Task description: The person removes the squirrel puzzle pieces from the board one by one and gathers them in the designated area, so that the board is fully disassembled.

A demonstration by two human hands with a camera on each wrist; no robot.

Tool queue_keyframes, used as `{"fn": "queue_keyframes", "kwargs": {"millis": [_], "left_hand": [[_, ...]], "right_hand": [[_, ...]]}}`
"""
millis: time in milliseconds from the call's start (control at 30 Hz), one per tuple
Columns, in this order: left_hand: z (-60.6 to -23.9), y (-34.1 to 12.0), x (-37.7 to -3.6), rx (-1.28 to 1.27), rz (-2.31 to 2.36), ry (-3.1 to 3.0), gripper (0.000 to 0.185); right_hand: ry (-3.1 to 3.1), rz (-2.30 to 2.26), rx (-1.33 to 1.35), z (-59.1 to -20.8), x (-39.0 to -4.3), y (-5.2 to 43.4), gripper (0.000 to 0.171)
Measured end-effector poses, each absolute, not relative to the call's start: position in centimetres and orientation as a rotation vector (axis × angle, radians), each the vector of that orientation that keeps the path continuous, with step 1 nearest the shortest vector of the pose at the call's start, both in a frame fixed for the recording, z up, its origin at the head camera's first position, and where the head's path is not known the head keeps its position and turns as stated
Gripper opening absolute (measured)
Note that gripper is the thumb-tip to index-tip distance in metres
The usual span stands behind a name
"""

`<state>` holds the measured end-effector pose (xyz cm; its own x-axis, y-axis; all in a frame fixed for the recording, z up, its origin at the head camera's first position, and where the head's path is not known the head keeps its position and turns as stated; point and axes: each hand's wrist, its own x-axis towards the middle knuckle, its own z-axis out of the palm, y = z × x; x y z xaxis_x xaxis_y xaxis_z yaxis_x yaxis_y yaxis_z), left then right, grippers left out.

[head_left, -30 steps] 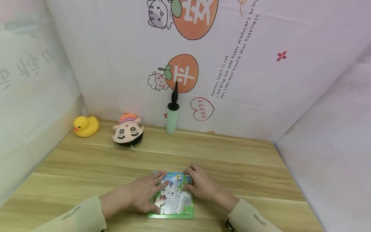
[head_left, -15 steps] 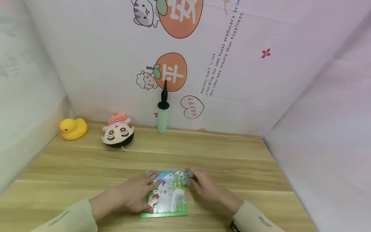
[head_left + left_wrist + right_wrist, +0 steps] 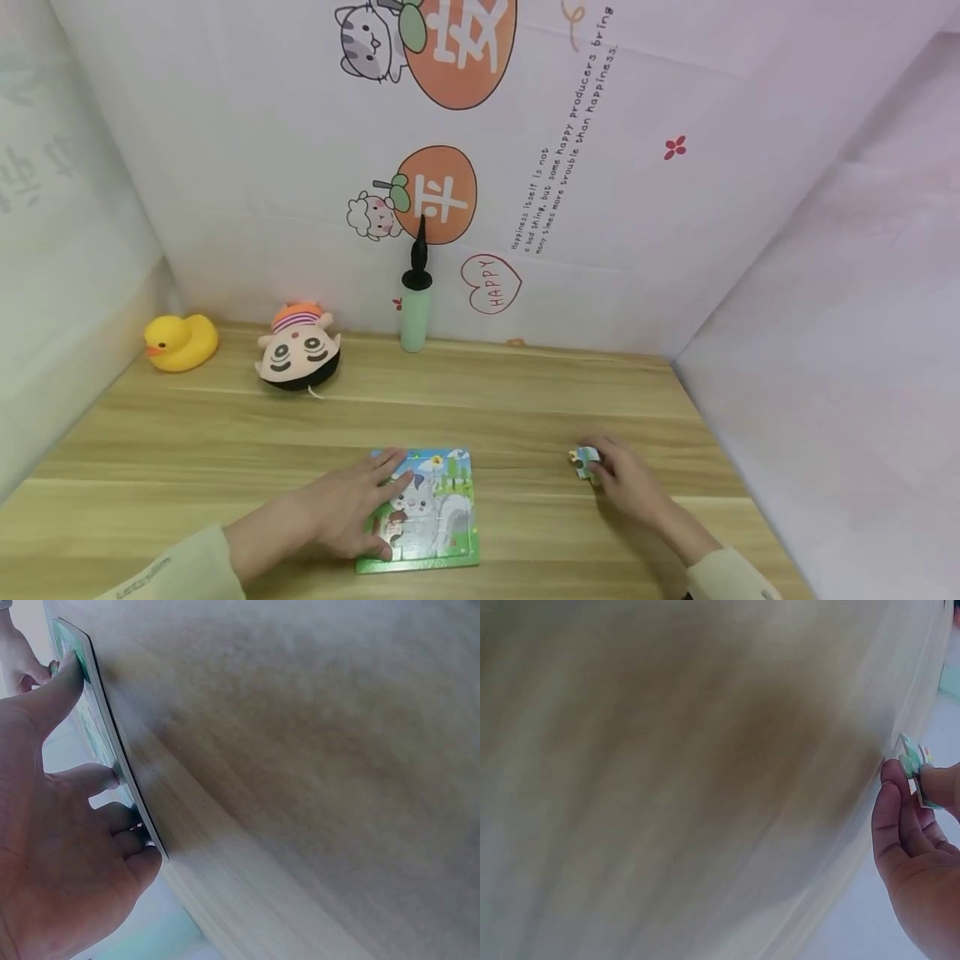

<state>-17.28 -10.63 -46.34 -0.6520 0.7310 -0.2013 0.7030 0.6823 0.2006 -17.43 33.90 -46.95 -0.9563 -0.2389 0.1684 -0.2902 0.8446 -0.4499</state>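
A square jigsaw puzzle (image 3: 435, 533) with a grey squirrel picture and green border lies flat near the front of the table. My left hand (image 3: 348, 504) rests on its left side with the fingers spread; in the left wrist view the thumb (image 3: 64, 694) lies on the board and the other fingertips are at its edge. Well to the right of the puzzle, my right hand (image 3: 633, 487) pinches a small blue-green puzzle piece (image 3: 585, 462) between thumb and fingers. In the right wrist view this puzzle piece (image 3: 922, 776) stands on edge between them, partly hidden by the thumb.
Along the back wall are a yellow rubber duck (image 3: 182, 343), a plush doll (image 3: 298, 350) lying head toward me, and a pale green hand pump (image 3: 416, 317) with a black top. White printed cloth walls (image 3: 825, 333) enclose the wooden table (image 3: 525, 400) at the back and sides.
My right hand has lifted the piece from the puzzle's upper right corner and carried it to the right. My left hand has stayed on the puzzle. The head view has shifted slightly.
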Motion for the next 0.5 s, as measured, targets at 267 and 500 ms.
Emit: {"fn": "queue_keyframes", "kwargs": {"millis": [267,500], "left_hand": [[-46.5,-10.5,-17.0,1.119,0.176,2.608,0.1],[-46.1,-10.6,-17.5,1.09,0.182,2.586,0.101]], "right_hand": [[-3.063,0.75,0.302,-47.0,-16.0,37.3,0.04],[-3.116,0.676,0.214,-46.6,-16.2,39.7,0.042]]}}
